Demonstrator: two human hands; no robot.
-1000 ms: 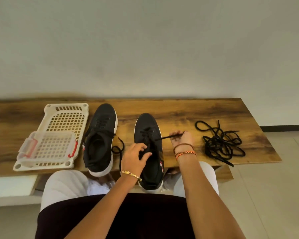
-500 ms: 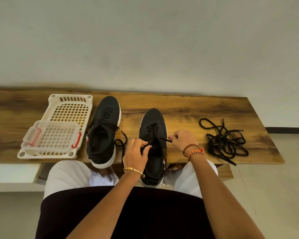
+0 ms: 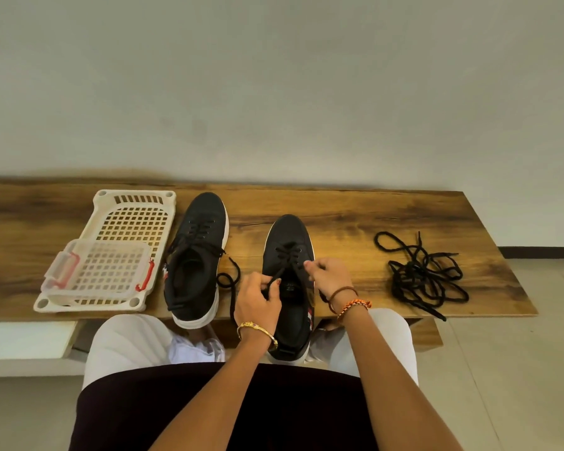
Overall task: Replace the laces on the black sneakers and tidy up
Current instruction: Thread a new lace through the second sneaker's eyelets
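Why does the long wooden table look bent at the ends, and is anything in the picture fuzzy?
Head view: the wide-angle lens bows the wooden table, so its left end curves and smears. The left hand and right hand on the right sneaker look fairly sharp; the loose laces too. Light is soft, without glare.

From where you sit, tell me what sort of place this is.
Probably a home room or entryway: a long rustic wooden bench against a plain pale wall, a tiled floor, and a cream perforated plastic basket for storage.
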